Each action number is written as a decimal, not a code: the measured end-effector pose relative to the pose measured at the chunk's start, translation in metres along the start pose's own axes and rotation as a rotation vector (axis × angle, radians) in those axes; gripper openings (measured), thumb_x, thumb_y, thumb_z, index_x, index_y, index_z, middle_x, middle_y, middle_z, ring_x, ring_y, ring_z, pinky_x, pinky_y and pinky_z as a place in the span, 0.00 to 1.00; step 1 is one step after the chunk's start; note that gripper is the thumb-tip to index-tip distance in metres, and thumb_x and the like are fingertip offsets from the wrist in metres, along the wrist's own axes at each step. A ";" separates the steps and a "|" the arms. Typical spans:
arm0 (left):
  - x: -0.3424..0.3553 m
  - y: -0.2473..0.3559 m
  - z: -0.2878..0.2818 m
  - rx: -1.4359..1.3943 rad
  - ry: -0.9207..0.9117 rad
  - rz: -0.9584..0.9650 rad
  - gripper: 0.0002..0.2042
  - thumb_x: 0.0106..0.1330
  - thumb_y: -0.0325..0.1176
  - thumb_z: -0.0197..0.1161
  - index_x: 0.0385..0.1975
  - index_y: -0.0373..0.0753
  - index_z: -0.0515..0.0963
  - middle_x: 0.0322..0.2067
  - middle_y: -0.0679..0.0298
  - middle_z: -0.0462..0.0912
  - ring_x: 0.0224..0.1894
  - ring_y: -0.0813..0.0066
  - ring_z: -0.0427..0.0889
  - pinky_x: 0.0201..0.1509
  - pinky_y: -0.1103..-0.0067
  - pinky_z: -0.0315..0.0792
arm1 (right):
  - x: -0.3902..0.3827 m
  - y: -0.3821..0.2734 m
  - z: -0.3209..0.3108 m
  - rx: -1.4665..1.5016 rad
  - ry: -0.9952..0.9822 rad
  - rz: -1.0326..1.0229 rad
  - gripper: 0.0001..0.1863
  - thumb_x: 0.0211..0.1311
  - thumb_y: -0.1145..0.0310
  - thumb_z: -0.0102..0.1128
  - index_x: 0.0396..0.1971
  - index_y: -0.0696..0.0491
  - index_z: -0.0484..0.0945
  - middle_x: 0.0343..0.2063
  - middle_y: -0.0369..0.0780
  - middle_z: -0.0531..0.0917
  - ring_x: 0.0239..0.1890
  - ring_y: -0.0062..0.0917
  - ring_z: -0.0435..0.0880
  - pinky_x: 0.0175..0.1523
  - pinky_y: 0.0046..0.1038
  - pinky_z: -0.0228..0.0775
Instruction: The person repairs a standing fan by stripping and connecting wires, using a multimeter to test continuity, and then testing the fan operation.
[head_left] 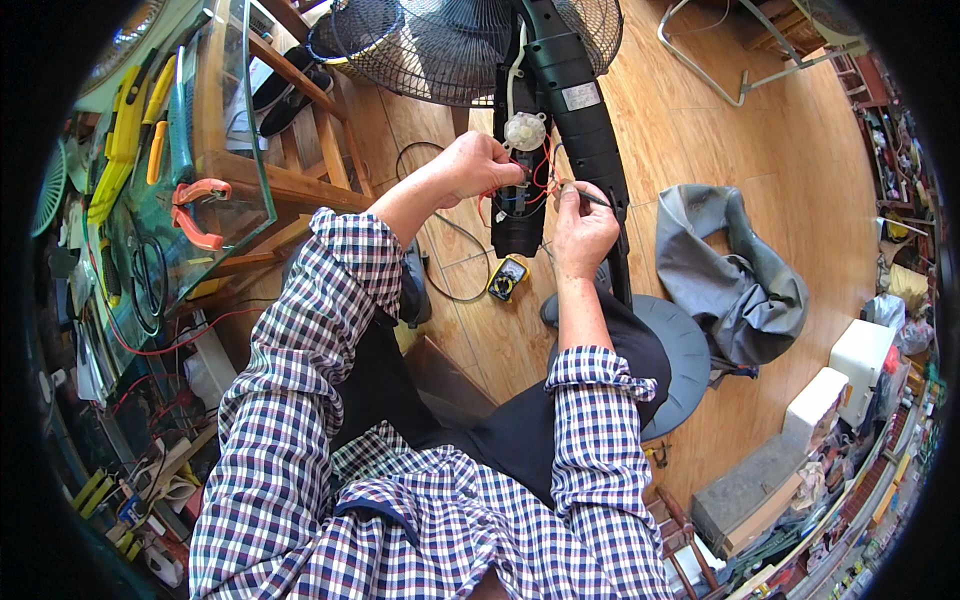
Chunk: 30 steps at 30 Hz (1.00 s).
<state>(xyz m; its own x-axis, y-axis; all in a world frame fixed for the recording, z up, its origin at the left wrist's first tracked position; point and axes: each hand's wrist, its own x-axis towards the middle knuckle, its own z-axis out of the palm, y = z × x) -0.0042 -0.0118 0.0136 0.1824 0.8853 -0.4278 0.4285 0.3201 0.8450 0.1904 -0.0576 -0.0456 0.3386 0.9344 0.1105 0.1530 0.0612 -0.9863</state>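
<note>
An electric fan with its black casing opened lies in front of me; loose red wires (541, 178) come out of the long black housing (517, 238). Beside a round whitish plastic part (525, 131), my left hand (470, 168) is closed in a pinch at the wires; what its fingertips hold is hidden. My right hand (585, 235) grips a slim black test probe (596, 199), tip toward the wires. A yellow multimeter (507, 279) rests on the floor below the housing, with a black lead (430, 262) looping near it.
The fan's wire cage (440, 50) stands at the top. On the left, a glass table (225, 150) bears red-handled pliers (196, 213) and several yellow tools. A grey cloth (730, 280) and the round fan base (675, 365) lie to the right, with white boxes (862, 370) beyond.
</note>
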 end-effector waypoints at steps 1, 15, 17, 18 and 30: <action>0.001 -0.001 0.000 -0.012 0.000 0.002 0.15 0.60 0.38 0.73 0.20 0.35 0.80 0.17 0.68 0.78 0.20 0.82 0.75 0.23 0.79 0.67 | 0.000 0.002 0.000 -0.015 -0.004 -0.007 0.07 0.68 0.74 0.65 0.37 0.63 0.84 0.27 0.37 0.88 0.30 0.16 0.84 0.38 0.22 0.76; 0.001 -0.006 0.001 -0.006 -0.007 0.002 0.15 0.60 0.38 0.72 0.20 0.34 0.80 0.17 0.68 0.76 0.19 0.82 0.72 0.23 0.78 0.66 | -0.003 -0.004 -0.001 -0.020 -0.033 0.026 0.06 0.67 0.75 0.64 0.37 0.63 0.84 0.27 0.38 0.88 0.29 0.16 0.84 0.37 0.22 0.76; -0.001 -0.003 -0.001 0.021 -0.019 0.000 0.15 0.60 0.39 0.72 0.20 0.34 0.80 0.16 0.68 0.76 0.20 0.81 0.71 0.24 0.77 0.66 | -0.002 -0.010 -0.003 -0.091 -0.036 0.039 0.06 0.68 0.74 0.64 0.36 0.62 0.83 0.27 0.38 0.87 0.29 0.17 0.84 0.37 0.22 0.76; -0.001 -0.002 -0.001 0.020 -0.001 0.013 0.15 0.60 0.38 0.71 0.20 0.33 0.80 0.16 0.67 0.76 0.19 0.81 0.71 0.23 0.77 0.66 | 0.000 -0.004 -0.005 -0.057 -0.031 0.052 0.06 0.68 0.74 0.63 0.36 0.62 0.83 0.27 0.38 0.87 0.29 0.18 0.85 0.37 0.22 0.76; -0.004 -0.022 0.004 -0.006 0.089 0.084 0.15 0.60 0.38 0.68 0.23 0.28 0.82 0.14 0.60 0.79 0.20 0.79 0.79 0.25 0.76 0.74 | -0.007 0.000 -0.031 0.005 -0.157 0.267 0.06 0.73 0.73 0.56 0.41 0.61 0.76 0.33 0.44 0.87 0.31 0.29 0.91 0.32 0.26 0.83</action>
<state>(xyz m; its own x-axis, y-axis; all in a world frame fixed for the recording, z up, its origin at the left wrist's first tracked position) -0.0104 -0.0238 -0.0044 0.1380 0.9353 -0.3259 0.4094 0.2458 0.8786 0.2166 -0.0751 -0.0426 0.2190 0.9604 -0.1721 0.0730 -0.1921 -0.9787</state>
